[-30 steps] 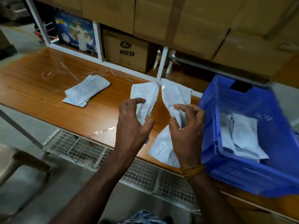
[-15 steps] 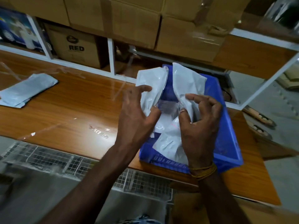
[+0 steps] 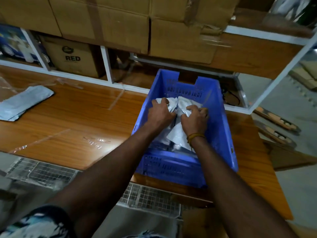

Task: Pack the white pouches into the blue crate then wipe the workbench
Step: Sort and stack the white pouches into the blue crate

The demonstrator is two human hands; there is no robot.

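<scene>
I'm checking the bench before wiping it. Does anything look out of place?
Yes: a small stack of white pouches lies unpacked at the wooden workbench's left end, outside the blue plastic crate.

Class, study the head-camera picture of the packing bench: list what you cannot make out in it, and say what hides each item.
1. How many white pouches lie in the blue crate: the left hand, right hand and forearms cover them.
2. The full extent of the pouches on the workbench: cut off by the left edge.
3. Print on the pouches: too blurred.
4. Any wiping cloth: none in view.
</scene>
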